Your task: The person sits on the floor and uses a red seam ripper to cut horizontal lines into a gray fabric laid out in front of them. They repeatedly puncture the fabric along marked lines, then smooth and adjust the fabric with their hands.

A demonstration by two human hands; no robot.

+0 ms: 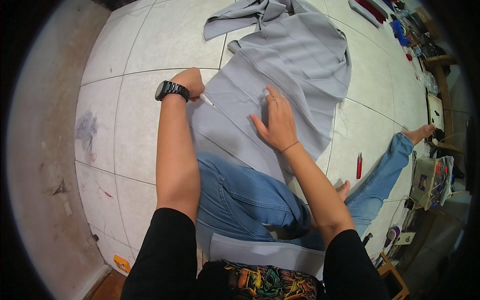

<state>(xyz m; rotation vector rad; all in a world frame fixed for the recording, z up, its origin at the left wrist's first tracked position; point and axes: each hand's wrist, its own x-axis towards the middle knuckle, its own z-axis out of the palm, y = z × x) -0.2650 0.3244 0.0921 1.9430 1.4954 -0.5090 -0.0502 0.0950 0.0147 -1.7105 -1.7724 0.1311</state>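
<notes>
A grey garment (300, 55) with long seams lies spread over the tiles, its near part by my bent leg. My left hand (190, 82), wearing a black watch, is closed at the garment's left edge. From its fingers sticks a slim white pen-like tool (207, 101), its tip pointing down onto the cloth; the rest is hidden in the fist. My right hand (278, 120) rests palm down on the cloth to the right of that tip, fingers spread and holding nothing. Folds and a sleeve-like part (232, 25) of the garment lie at the far side.
A red-handled small tool (359, 166) lies on the tiles near my outstretched leg (377, 185). Folded cloths (367, 11) sit at the far right. Boxes and clutter, including a pale bin (425, 182), line the right side. A wall (45, 150) bounds the left; an orange object (121, 263) lies near it.
</notes>
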